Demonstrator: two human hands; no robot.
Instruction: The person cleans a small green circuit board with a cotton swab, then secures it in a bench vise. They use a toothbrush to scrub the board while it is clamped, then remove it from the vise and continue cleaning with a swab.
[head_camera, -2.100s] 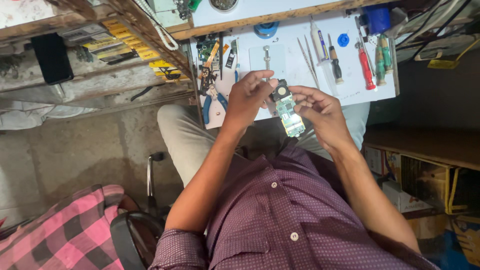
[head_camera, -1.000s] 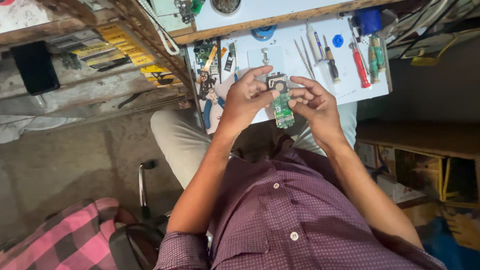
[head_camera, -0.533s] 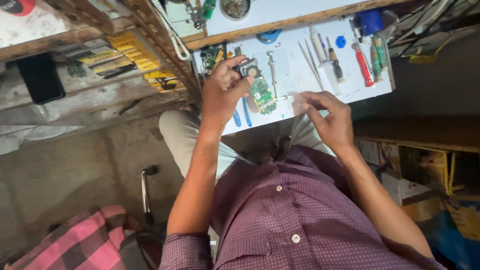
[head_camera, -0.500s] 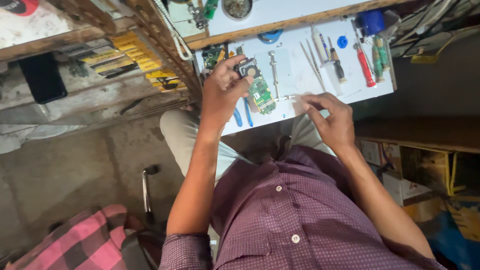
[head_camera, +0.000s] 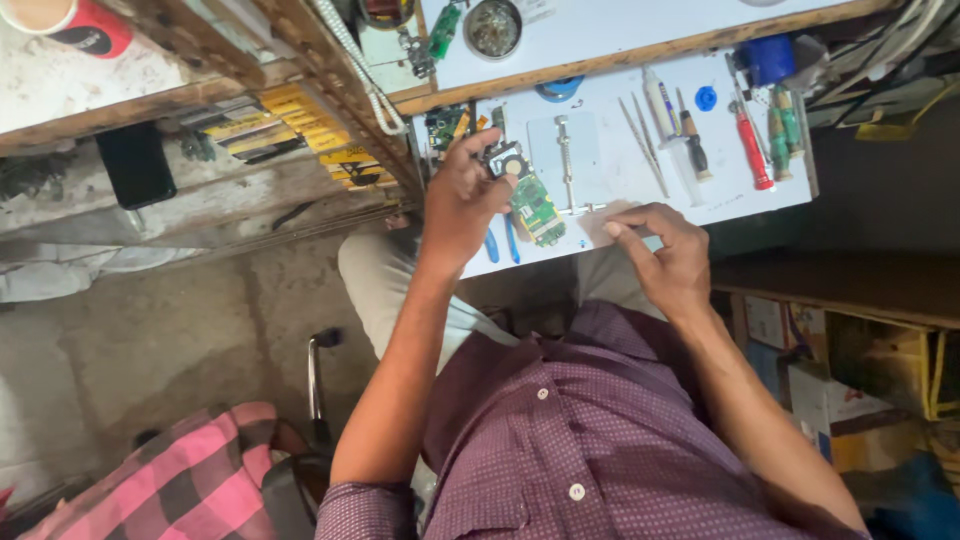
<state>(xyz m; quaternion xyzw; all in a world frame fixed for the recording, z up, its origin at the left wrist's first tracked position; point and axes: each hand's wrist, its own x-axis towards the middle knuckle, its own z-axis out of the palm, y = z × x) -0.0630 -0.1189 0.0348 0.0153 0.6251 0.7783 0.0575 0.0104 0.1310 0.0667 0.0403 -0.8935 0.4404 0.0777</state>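
Head view: left hand pinches green phone circuit board at white bench front edge; right hand loosely curled, empty, beside it. One-sided pinch risks board slipping off.

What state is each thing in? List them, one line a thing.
Left hand: closed on the circuit board, holding it at its upper end.
Circuit board: bare, green, lying on the white work mat.
Right hand: fingers curled, resting at the mat's near edge; whether it holds anything cannot be told.
White work mat: flat on the bench.
Red screwdriver: lying flat, untouched.
Tweezers: lying flat, untouched.
Blue-handled pliers: lying by the left hand.
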